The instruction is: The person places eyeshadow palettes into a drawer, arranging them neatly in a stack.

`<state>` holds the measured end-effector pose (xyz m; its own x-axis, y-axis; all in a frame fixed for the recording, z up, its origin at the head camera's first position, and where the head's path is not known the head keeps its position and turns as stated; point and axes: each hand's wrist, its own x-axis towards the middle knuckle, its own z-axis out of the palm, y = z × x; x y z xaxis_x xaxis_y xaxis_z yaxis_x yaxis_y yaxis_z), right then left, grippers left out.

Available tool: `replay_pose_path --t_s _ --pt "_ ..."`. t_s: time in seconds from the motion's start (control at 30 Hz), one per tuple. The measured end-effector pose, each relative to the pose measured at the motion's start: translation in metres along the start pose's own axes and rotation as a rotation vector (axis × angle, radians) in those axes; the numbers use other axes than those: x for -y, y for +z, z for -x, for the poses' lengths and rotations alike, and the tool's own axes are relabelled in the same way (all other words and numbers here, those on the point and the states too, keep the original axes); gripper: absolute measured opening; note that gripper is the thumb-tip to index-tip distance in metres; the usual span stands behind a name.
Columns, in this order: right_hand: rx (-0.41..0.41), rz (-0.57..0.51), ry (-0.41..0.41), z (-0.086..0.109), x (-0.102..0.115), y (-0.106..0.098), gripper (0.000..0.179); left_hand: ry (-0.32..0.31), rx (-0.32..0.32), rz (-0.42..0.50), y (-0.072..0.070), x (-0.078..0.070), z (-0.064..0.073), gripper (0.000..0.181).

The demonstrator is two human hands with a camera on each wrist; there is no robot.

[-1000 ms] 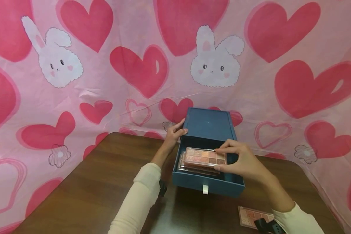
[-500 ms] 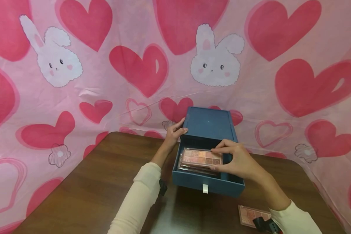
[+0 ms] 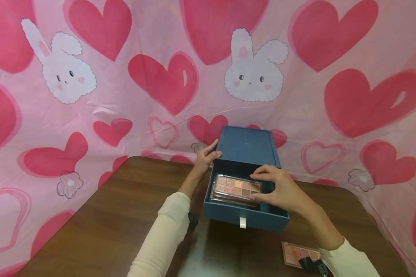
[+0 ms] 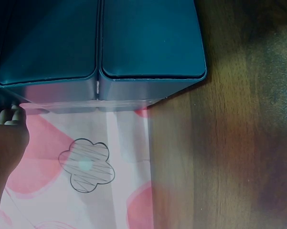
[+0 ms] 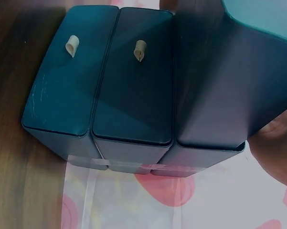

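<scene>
clear-cased rectangular palette (image 3: pixel 235 187), peach to brown shades

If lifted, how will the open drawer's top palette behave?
The top palette looks stiff: flat, straight-edged case. Its shiny surface could be slippery. Seemingly stacked on another case in the drawer, it might slide sideways.

Drawer (image 3: pixel 225 215) open from above; cabinet (image 3: pixel 247 146) blocks rear, palettes (image 3: pixel 234 187) crowd left.
</scene>
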<state>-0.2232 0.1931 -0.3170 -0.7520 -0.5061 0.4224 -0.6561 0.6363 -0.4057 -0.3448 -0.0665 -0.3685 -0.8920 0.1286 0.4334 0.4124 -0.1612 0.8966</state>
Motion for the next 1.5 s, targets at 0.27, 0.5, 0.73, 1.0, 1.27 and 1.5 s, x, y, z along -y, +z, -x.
replay_pose_path --t_s 0.27,0.5,0.73,1.0,1.27,1.5 --pt "-0.092 0.030 -0.017 0.012 0.000 -0.004 0.037 -0.010 0.022 0.022 0.000 0.001 -0.001 0.066" --pt "-0.258 -0.059 -0.089 0.036 -0.008 -0.007 0.037 -0.021 0.023 0.017 0.000 -0.002 0.000 0.067" --pt "-0.351 -0.163 -0.115 0.062 -0.018 -0.004 0.039 -0.016 0.017 0.015 -0.001 -0.002 -0.001 0.066" --pt "-0.333 -0.224 -0.076 0.088 -0.024 0.002 0.044 0.003 -0.012 -0.022 -0.002 -0.003 -0.002 0.064" --pt "-0.299 -0.147 0.031 0.126 -0.042 0.017 0.042 0.023 -0.009 -0.035 -0.003 0.000 -0.002 0.064" --pt "-0.308 -0.082 0.081 0.167 -0.073 0.032 0.045 0.008 -0.017 -0.034 -0.001 0.001 -0.001 0.064"
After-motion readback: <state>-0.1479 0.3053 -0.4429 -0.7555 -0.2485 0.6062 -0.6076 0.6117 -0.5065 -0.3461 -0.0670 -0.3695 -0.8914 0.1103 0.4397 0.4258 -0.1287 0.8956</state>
